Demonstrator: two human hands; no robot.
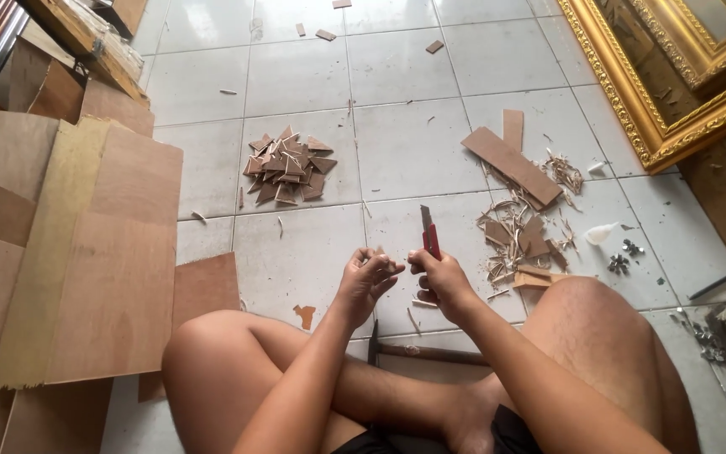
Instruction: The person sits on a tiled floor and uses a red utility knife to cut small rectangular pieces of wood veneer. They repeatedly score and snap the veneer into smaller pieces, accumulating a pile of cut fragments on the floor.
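I sit cross-legged on a white tiled floor. My right hand [435,279] grips a red utility knife [429,234] with its blade pointing up and away. My left hand [366,276] is closed on a small thin wood piece, pinched at the fingertips right beside the knife hand; the piece is mostly hidden by the fingers. A pile of small brown triangular wood pieces [288,166] lies on the floor ahead to the left. Wood strips and shavings [521,231] lie ahead to the right.
Plywood sheets [102,252] lean at my left. A gilded ornate picture frame [657,92] rests at the upper right. A hammer [430,353] lies by my feet. A longer plywood strip [512,165], small metal bits [623,259] and scattered chips dot the tiles.
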